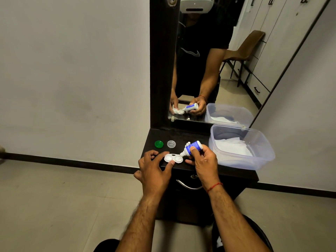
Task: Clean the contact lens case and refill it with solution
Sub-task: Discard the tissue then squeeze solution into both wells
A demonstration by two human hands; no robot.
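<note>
Dark dresser top [183, 137] holds our white lens case [172, 158]. Our left hand [154, 167] pinches the case. Our right hand [204, 160] grips the little blue bottle [191, 148], tip down over the right cup. Green cap [159, 144] and clear cap [171, 144] lie behind.

Dark cabinet [190, 137] dead centre, and everything hangs off it. On its top at the right end sits a clear plastic tub [269, 157], open, with crumpled white sheets [232, 147] inside, tissue or cloth, hard to call. Rising from the cabinet's back edge, a tall mirror [236, 70] in a dark frame, the tub doubled in it, plus a brown chair [245, 50] and pale cupboard doors [272, 33]. On the cabinet's front, a curved metal drawer handle [189, 186] just under a small keyhole [194, 176]. Left of the cabinet, grey wall [72, 79], black skirting [72, 161], and pale floor tiles [63, 206] below.
</note>
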